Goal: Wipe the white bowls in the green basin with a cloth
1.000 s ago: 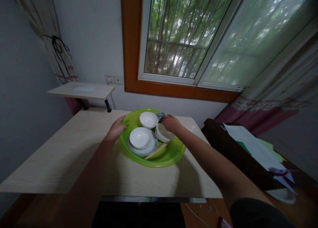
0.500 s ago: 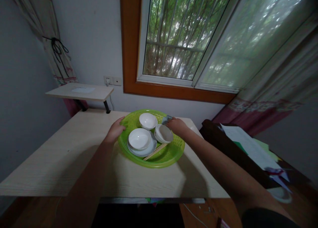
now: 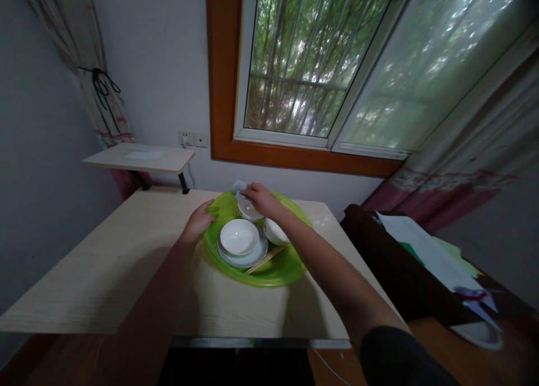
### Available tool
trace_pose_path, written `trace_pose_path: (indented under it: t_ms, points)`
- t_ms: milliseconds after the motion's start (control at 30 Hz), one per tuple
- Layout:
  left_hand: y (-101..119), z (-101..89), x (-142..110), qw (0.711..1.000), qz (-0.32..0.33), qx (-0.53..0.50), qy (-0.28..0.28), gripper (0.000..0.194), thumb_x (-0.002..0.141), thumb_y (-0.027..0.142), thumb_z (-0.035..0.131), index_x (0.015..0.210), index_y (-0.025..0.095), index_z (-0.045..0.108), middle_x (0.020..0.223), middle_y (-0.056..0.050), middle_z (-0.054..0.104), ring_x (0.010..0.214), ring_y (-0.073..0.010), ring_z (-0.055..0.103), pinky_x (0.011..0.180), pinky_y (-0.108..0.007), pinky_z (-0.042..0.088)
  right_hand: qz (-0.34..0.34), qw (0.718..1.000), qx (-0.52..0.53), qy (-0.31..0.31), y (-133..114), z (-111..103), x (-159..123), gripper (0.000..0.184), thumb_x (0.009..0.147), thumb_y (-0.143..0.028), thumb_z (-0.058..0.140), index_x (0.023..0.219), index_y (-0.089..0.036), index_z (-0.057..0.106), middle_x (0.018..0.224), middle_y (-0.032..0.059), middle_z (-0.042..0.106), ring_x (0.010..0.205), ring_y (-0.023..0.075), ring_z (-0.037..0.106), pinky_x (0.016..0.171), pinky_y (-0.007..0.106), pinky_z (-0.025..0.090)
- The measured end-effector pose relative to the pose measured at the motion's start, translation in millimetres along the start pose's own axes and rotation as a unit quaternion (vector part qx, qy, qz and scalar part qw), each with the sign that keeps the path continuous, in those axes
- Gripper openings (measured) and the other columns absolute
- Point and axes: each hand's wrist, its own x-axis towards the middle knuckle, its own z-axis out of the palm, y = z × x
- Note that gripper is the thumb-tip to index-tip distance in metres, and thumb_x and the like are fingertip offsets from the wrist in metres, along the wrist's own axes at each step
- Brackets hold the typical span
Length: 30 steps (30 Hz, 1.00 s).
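Note:
A round green plastic basin [image 3: 278, 276] rests on the table. My left hand [image 3: 199, 222] grips its left rim, fingers hidden behind the edge. My right hand [image 3: 261, 198] pinches a pale blue-grey cloth [image 3: 240, 187] at the basin's far side, just above the far white bowl [image 3: 249, 211]; whether the cloth touches rim or bowl I cannot tell. A second white bowl [image 3: 239, 237] sits on a white plate [image 3: 257, 254] in front. My right forearm partly covers another white bowl [image 3: 275, 233]. Wooden chopsticks [image 3: 265, 260] lie beside the plate.
The pale wooden table [image 3: 138, 262] carries a raised shelf [image 3: 155, 160] at the back left. Behind are a wall socket [image 3: 185, 138] and a barred window [image 3: 295, 94]. At right stands a dark brown piece of furniture [image 3: 379, 262] with papers [image 3: 421, 248].
My right hand has moved left with the cloth, from the basin's upper right to its far upper-left side. My left hand keeps its grip on the rim.

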Motion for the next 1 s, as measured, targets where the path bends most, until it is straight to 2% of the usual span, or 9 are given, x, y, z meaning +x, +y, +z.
trace_pose_path:
  t_ms: [67,167,367,467,567,767,867,1000]
  points:
    - [1.2,0.0,-1.5,1.000,-0.001,-0.001,0.000,0.086,0.065,0.003,0.063,0.150,0.020,0.058,0.130,-0.011,0.075,0.097,-0.0244,0.076,0.081,-0.032,0.060,-0.012,0.999,-0.020,-0.027,-13.3,13.5,18.1,0.036,0.108,-0.024,0.049,0.138,-0.020,0.069,0.123,0.0106,0.069,0.114,0.0225,0.060,0.100,0.030,0.047]
    - [-0.7,-0.8,-0.7,1.000,-0.003,0.014,0.006,0.087,0.065,0.002,0.063,0.150,0.020,0.058,0.127,-0.010,0.076,0.097,-0.0249,0.076,0.080,-0.031,0.060,-0.007,0.997,-0.039,-0.069,-26.2,26.7,32.1,0.037,0.106,-0.019,0.048,0.136,-0.022,0.070,0.129,0.0113,0.069,0.118,0.0239,0.061,0.101,0.032,0.048]
    - [-9.2,-1.3,5.3,1.000,0.007,0.017,0.002,0.091,0.065,-0.001,0.059,0.154,0.018,0.053,0.134,-0.013,0.073,0.104,-0.0238,0.075,0.083,-0.029,0.059,0.147,0.980,-0.036,-0.127,-18.3,32.7,27.4,0.037,0.102,-0.020,0.050,0.130,-0.020,0.073,0.135,0.0150,0.070,0.120,0.0259,0.067,0.104,0.032,0.049]
    - [-11.4,-0.4,6.6,1.000,0.004,0.002,0.001,0.092,0.065,-0.001,0.060,0.155,0.019,0.053,0.135,-0.013,0.073,0.105,-0.0237,0.075,0.088,-0.031,0.059,0.175,0.975,-0.039,-0.128,-10.5,34.0,22.1,0.035,0.101,-0.021,0.052,0.128,-0.017,0.073,0.131,0.0180,0.072,0.118,0.0278,0.069,0.101,0.034,0.051]
    - [-11.1,0.1,6.0,1.000,0.006,-0.006,-0.004,0.092,0.065,-0.002,0.060,0.154,0.019,0.053,0.135,-0.013,0.073,0.104,-0.0241,0.076,0.092,-0.034,0.059,0.192,0.973,-0.033,-0.126,-6.3,36.4,22.0,0.033,0.102,-0.024,0.053,0.129,-0.019,0.072,0.130,0.0170,0.073,0.117,0.0266,0.070,0.099,0.033,0.051]
    - [-2.2,0.1,-0.1,1.000,0.007,-0.008,-0.010,0.092,0.065,-0.002,0.060,0.154,0.018,0.054,0.133,-0.013,0.074,0.101,-0.0244,0.076,0.087,-0.034,0.061,0.223,0.969,-0.012,-0.106,-7.6,45.6,35.7,0.035,0.106,-0.041,0.054,0.126,-0.017,0.069,0.124,0.0154,0.076,0.111,0.0254,0.072,0.091,0.030,0.052]
    - [3.3,0.2,-3.2,1.000,0.006,-0.018,-0.021,0.093,0.063,-0.003,0.060,0.154,0.018,0.054,0.134,-0.012,0.074,0.102,-0.0242,0.075,0.086,-0.032,0.061,0.240,0.967,-0.008,-0.090,-11.5,50.9,42.9,0.037,0.105,-0.039,0.057,0.131,-0.014,0.065,0.123,0.0168,0.076,0.110,0.0257,0.072,0.090,0.030,0.052]
    - [6.1,0.1,-4.4,1.000,0.004,-0.017,-0.024,0.092,0.063,-0.002,0.059,0.152,0.018,0.056,0.136,-0.013,0.073,0.103,-0.0243,0.075,0.085,-0.031,0.061,0.247,0.966,0.000,-0.079,-13.1,55.4,46.4,0.031,0.106,-0.033,0.055,0.127,-0.014,0.068,0.122,0.0173,0.076,0.111,0.0247,0.072,0.092,0.030,0.051]
